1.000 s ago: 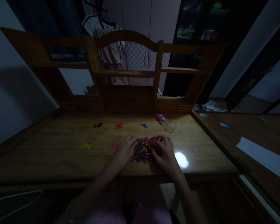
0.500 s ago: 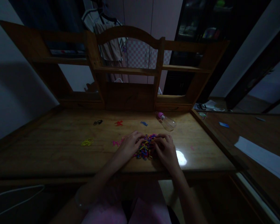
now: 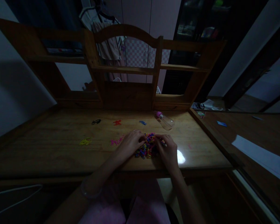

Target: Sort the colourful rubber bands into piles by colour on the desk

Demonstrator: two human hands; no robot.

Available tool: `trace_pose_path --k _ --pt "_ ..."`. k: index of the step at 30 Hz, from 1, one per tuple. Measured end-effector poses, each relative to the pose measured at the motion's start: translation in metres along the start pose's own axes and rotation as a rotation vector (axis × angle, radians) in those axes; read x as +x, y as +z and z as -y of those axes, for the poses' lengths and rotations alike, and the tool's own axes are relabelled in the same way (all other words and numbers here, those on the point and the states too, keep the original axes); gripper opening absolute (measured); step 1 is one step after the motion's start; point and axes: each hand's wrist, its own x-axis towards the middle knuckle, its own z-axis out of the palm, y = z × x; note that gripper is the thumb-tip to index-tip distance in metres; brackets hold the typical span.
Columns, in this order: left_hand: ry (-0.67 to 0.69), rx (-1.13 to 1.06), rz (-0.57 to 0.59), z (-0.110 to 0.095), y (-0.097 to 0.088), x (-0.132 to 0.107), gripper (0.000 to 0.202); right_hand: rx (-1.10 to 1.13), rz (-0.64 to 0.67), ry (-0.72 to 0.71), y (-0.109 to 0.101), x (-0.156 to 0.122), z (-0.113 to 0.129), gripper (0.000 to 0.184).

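Observation:
A heap of small looped pieces in mixed colours (image 3: pixel 146 150) lies on the wooden desk between my hands; they are too small and dim to name their exact kind. My left hand (image 3: pixel 131 143) rests at the heap's left edge, thumb and fingers curled toward each other. At the right edge, my right hand (image 3: pixel 167 150) has its thumb and forefinger pressed together over the pieces. What either hand holds, if anything, is hidden. Just left of my left hand is a small pink group (image 3: pixel 116 141), partly covered by it.
Separate groups lie around: yellow (image 3: pixel 85 142), black (image 3: pixel 96 121), red (image 3: pixel 117 123) and blue (image 3: pixel 142 123). A clear bottle with a pink cap (image 3: pixel 166 122) lies behind my right hand. A wooden shelf unit (image 3: pixel 128 96) closes off the desk's back.
My right hand's fingers have drawn closer together, and the hand has turned slightly over the heap's right side. My left hand stays nearly in place. The whole view has shifted slightly.

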Motion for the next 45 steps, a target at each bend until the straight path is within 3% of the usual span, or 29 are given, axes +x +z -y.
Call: trace_pose_path --k 10,16,34,39,45 --pt "-0.13 -0.21 -0.101 0.005 -0.003 -0.001 0.019 -0.021 0.105 -0.056 0.004 0.0 0.0 0.016" --pt "-0.171 -0.362 -0.144 0.01 -0.004 -0.002 0.014 -0.057 0.1 -0.06 0.007 0.0 -0.001 0.017" --pt "-0.279 -0.862 -0.083 0.003 -0.01 -0.003 0.021 -0.058 0.104 -0.058 0.007 -0.001 -0.003 0.021" --pt "-0.251 -0.887 -0.064 0.004 -0.007 -0.005 0.02 -0.044 0.087 -0.054 0.005 0.0 0.0 0.022" --pt "-0.19 -0.754 -0.077 0.006 -0.007 -0.008 0.021 -0.032 0.078 -0.058 0.004 0.001 0.0 0.021"
